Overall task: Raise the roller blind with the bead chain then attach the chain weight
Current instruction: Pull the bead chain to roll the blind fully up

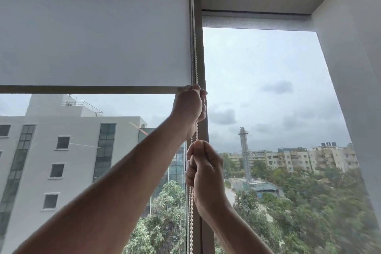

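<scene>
A white roller blind (94, 33) covers the upper half of the left window pane. The bead chain (194, 47) hangs along its right edge. The left hand (190, 107) clenches the chain high up; the right hand (204, 173) pinches it lower down.

A tall window (268, 88) with a grey frame post (203, 57) sits between white walls (354, 47), showing cloudy sky, a white building (72, 150) and green trees (299, 212).
</scene>
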`<state>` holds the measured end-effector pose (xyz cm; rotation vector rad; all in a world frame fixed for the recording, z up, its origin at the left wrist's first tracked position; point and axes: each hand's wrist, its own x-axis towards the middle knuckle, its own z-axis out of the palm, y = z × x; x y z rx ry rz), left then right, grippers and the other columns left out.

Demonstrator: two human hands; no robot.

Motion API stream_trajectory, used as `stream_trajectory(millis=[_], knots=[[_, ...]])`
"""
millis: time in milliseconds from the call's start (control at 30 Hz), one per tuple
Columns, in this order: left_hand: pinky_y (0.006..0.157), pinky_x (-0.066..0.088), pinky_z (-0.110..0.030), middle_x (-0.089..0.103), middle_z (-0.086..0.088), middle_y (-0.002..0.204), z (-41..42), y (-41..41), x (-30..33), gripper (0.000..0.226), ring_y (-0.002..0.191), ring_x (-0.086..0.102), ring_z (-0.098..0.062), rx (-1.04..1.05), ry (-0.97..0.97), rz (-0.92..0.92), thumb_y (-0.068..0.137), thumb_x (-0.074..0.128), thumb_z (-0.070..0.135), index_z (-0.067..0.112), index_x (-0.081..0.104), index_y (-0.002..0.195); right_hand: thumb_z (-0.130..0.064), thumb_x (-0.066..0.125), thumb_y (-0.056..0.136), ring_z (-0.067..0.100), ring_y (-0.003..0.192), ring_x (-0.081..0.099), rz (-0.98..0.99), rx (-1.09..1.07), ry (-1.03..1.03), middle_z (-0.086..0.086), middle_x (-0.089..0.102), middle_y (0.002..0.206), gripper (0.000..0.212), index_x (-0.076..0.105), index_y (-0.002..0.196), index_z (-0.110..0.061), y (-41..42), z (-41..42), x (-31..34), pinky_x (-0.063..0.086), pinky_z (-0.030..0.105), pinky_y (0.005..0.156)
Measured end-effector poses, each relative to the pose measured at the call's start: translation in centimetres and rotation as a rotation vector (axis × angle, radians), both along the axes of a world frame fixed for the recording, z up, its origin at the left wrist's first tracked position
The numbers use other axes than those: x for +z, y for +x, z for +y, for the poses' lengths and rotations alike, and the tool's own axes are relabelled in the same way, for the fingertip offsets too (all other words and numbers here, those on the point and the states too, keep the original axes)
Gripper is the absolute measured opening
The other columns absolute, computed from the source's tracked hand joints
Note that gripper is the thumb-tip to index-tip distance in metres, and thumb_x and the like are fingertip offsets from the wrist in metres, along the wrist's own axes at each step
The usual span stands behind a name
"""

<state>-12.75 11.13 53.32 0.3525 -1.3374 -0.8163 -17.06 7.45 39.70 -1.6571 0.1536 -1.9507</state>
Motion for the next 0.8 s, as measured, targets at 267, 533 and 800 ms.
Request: stream_trajectory(millis=[267, 533, 800], knots=[[0.037, 0.019, -0.018, 0.033, -0.002, 0.055, 1.4, 0.7, -0.2, 0.026, 0.034, 0.027, -0.007, 0.128, -0.212, 0.020, 0.105, 0.036, 0.012, 0.004, 0.052, 0.086, -0.055, 0.042, 0.093, 0.024, 0.053, 0.062, 0.172, 0.151, 0.167, 0.009, 0.060, 0.058, 0.057, 0.069, 0.095, -0.005, -4.5, -0.6, 1.5, 0.058, 0.037, 0.056], [0.046, 0.037, -0.024, 0.043, 0.011, 0.047, 0.6, -0.9, -5.4, 0.038, 0.047, 0.040, -0.010, 0.223, -0.237, -0.086, 0.103, 0.038, 0.017, 0.014, 0.056, 0.070, -0.045, 0.052, 0.097, 0.013, 0.054, 0.058, 0.115, -0.035, 0.129, 0.000, 0.058, 0.057, 0.045, 0.064, 0.081, -0.005, -5.4, 1.0, 8.9, 0.048, 0.023, 0.047], [0.040, 0.022, -0.026, 0.037, -0.002, 0.053, -0.2, -1.0, -10.3, 0.037, 0.043, 0.029, -0.011, 0.260, -0.272, -0.142, 0.105, 0.039, 0.020, 0.018, 0.056, 0.073, -0.042, 0.042, 0.102, 0.016, 0.048, 0.058, 0.099, -0.036, 0.171, 0.008, 0.055, 0.066, 0.044, 0.063, 0.093, -0.003, -3.5, 3.9, 16.7, 0.050, 0.026, 0.044]])
